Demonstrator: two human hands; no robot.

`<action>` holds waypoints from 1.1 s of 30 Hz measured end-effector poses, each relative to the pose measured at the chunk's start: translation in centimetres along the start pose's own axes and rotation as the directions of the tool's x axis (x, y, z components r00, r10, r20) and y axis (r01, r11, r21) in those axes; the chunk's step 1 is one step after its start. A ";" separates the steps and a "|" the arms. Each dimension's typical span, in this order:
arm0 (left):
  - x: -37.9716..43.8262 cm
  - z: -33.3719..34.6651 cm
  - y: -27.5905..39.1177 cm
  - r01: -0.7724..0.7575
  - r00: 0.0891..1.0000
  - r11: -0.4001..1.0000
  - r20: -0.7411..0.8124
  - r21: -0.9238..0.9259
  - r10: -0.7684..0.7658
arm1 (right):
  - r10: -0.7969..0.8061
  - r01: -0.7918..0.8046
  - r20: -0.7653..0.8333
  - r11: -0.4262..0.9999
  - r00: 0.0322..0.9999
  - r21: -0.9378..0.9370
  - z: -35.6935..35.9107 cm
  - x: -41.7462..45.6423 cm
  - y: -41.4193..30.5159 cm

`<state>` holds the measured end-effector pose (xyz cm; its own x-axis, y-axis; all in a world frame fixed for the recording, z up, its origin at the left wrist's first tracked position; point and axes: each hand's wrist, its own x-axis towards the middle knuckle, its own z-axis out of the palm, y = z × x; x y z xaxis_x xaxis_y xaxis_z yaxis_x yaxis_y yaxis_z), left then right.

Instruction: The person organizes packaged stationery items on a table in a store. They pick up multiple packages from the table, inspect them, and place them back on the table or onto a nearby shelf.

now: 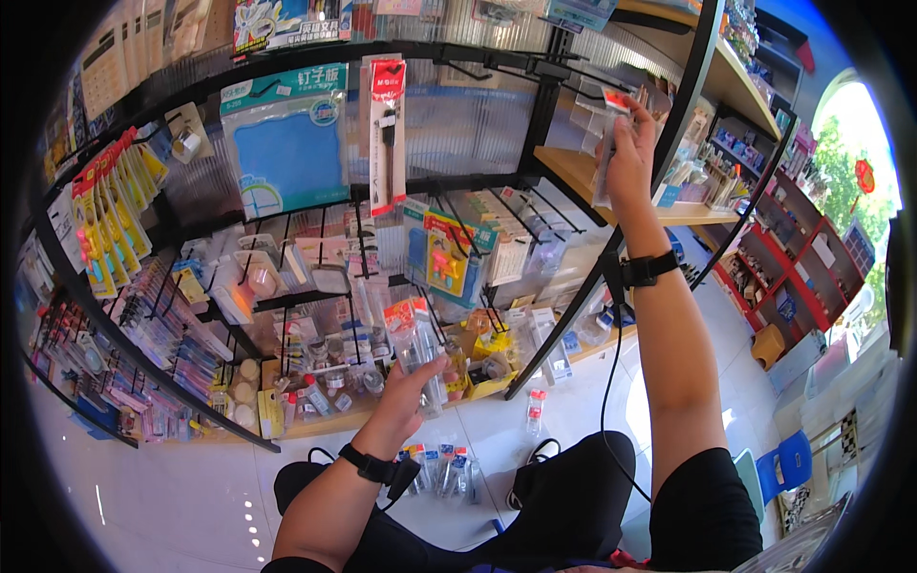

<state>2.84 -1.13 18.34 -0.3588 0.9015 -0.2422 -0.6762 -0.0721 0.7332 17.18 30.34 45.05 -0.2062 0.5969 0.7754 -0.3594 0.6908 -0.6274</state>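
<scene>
My left hand (415, 390) is closed around clear plastic packets with red tops (419, 336), held low before the rack. Up at the right, my right hand (630, 154) grips a slim clear packet with a red top (605, 161), close to a black display hook (584, 86). Whether the packet touches the hook cannot be told. Several similar packets (448, 473) lie on the floor beside my legs, and a single red-topped packet (536, 412) lies further right. Their contents are too indistinct to name.
A black metal rack (458, 54) with hooks spans the front. From it hang a blue pegboard pack (286, 150), a red-and-white pen pack (387, 136) and yellow blister cards (107, 229). A wooden shelf (573, 172) adjoins at right. A black cable (617, 372) dangles by my right arm.
</scene>
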 end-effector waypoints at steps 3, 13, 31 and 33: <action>0.3 -0.4 0.2 0.006 1.000 1.000 -0.029 -0.004 -0.006 | 0.015 -0.015 -0.005 1.000 1.000 -0.019 0.5 0.7 0.9; -0.1 -1.9 0.6 0.024 0.995 1.000 -0.098 -0.015 -0.025 | 0.041 -0.045 -0.042 0.994 0.998 -0.105 0.5 0.8 2.0; -0.1 -1.6 0.7 0.064 0.993 0.998 -0.095 -0.017 -0.066 | 0.014 -0.066 -0.106 0.862 0.994 -0.502 1.7 3.0 4.6; -0.4 -1.5 0.7 0.060 0.993 0.998 -0.102 -0.005 -0.060 | 0.027 -0.068 -0.089 0.866 0.996 -0.496 2.1 4.0 6.2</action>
<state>1.52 -2.21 18.03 -0.3810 0.8561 -0.3492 -0.6995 -0.0200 0.7143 12.26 36.17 44.40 -0.1340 0.6490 0.7489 0.1543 0.7601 -0.6312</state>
